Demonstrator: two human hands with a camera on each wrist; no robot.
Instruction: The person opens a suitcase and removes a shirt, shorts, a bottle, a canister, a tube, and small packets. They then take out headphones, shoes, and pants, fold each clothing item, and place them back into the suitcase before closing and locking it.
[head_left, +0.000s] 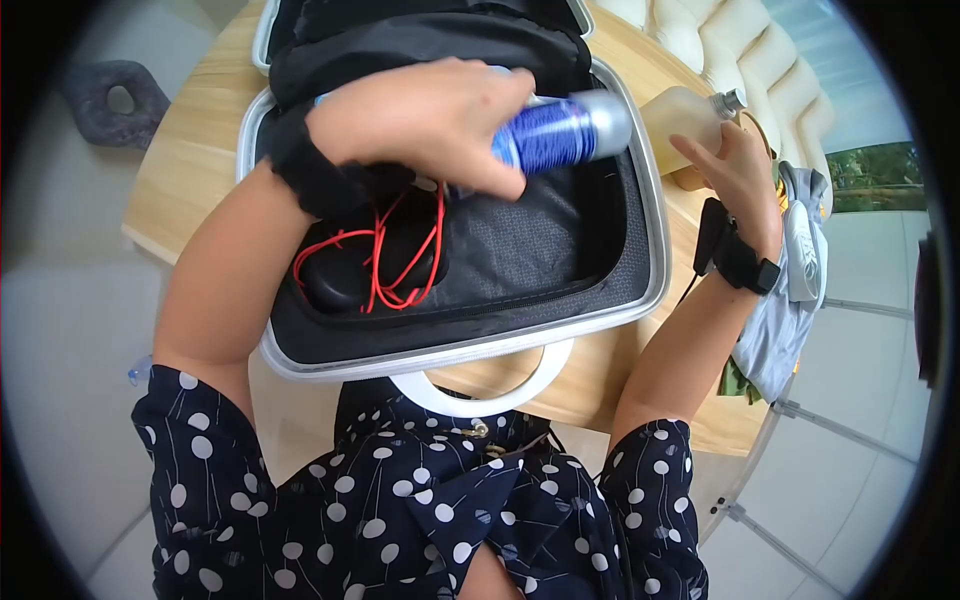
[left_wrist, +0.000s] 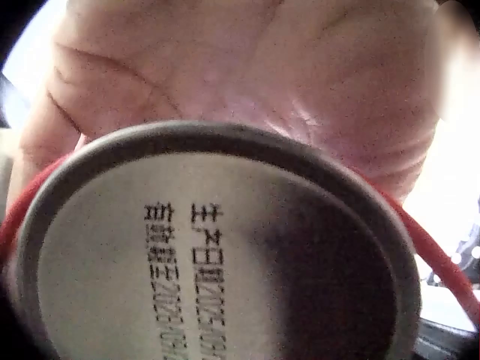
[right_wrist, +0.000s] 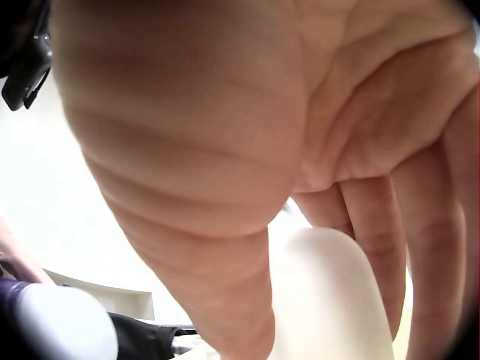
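My left hand [head_left: 430,120] grips a blue spray can [head_left: 550,138] with a silver cap, lying sideways over the open suitcase [head_left: 655,250]. Its round base [left_wrist: 225,255], printed with date characters, faces the left wrist camera below the palm. At the right, my right hand [head_left: 745,175] is beside a pale yellow bottle [head_left: 680,115] with a silver cap, thumb held apart from the fingers. In the right wrist view its fingers [right_wrist: 427,240] extend nearly straight next to a cream-coloured rounded thing [right_wrist: 319,277].
Inside the suitcase lie a red cord [head_left: 378,255] and a dark rounded case [head_left: 335,275]. A white handle [head_left: 480,405] faces me. Grey cloth [head_left: 775,340] and a white shoe-like item [head_left: 803,250] lie at the wooden table's [head_left: 190,190] right side. A grey ring cushion [head_left: 90,100] is on the floor.
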